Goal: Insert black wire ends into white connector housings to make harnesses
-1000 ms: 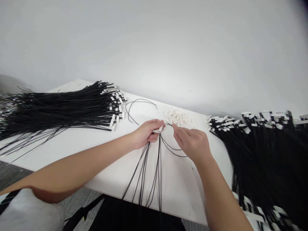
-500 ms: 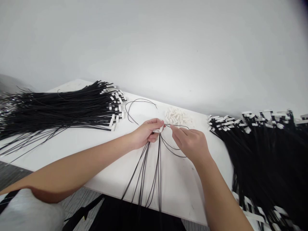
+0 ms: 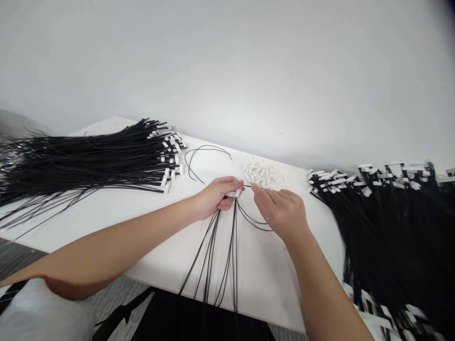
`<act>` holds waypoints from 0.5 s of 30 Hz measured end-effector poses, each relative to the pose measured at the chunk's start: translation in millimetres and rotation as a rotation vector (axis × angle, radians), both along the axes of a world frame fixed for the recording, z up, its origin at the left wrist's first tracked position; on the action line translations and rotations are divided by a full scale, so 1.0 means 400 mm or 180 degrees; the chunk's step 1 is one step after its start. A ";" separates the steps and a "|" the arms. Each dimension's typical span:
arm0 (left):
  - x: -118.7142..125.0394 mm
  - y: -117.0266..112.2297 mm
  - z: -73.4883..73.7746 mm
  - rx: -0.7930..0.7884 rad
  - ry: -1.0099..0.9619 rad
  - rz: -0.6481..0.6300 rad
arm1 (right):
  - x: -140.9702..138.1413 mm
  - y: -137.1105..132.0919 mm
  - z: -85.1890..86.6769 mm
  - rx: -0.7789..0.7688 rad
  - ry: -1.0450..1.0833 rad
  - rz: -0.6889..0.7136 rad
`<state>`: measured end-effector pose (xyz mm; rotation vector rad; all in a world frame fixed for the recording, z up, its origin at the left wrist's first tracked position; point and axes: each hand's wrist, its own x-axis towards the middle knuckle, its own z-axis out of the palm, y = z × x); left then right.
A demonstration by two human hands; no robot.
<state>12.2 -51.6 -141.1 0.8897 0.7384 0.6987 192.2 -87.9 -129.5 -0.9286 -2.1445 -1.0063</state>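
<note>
My left hand [image 3: 216, 195] is closed on a small white connector [image 3: 237, 192] over the middle of the white table [image 3: 117, 215]. Several thin black wires [image 3: 217, 258] hang from that hand down over the table's near edge. My right hand [image 3: 282, 210] pinches the end of one black wire [image 3: 254, 220] right beside the connector; that wire loops down on the table between the two hands. The fingertips of both hands almost touch.
A heap of loose white connectors [image 3: 263, 172] lies just behind the hands. A big bundle of black wires with white ends [image 3: 88, 161] covers the left of the table. A larger pile of the same [image 3: 391, 222] fills the right. A loose curved wire [image 3: 202, 156] lies behind.
My right hand has drawn the wire end a little left, up to the connector, and the loop of wire has shortened. My left hand has stayed put.
</note>
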 end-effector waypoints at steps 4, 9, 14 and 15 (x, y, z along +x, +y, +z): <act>-0.001 0.000 0.001 -0.0021 0.0049 -0.0053 | 0.003 0.002 -0.007 -0.0004 0.0099 -0.0037; -0.002 0.000 0.003 0.0001 0.0041 -0.0164 | 0.004 0.002 -0.006 -0.0073 0.0354 -0.0075; -0.003 0.004 0.002 -0.0030 0.0025 -0.0281 | 0.004 -0.001 -0.003 -0.0143 0.0382 -0.0035; -0.003 0.005 0.002 -0.0059 0.0026 -0.0299 | 0.005 -0.001 -0.004 -0.0132 0.0338 -0.0001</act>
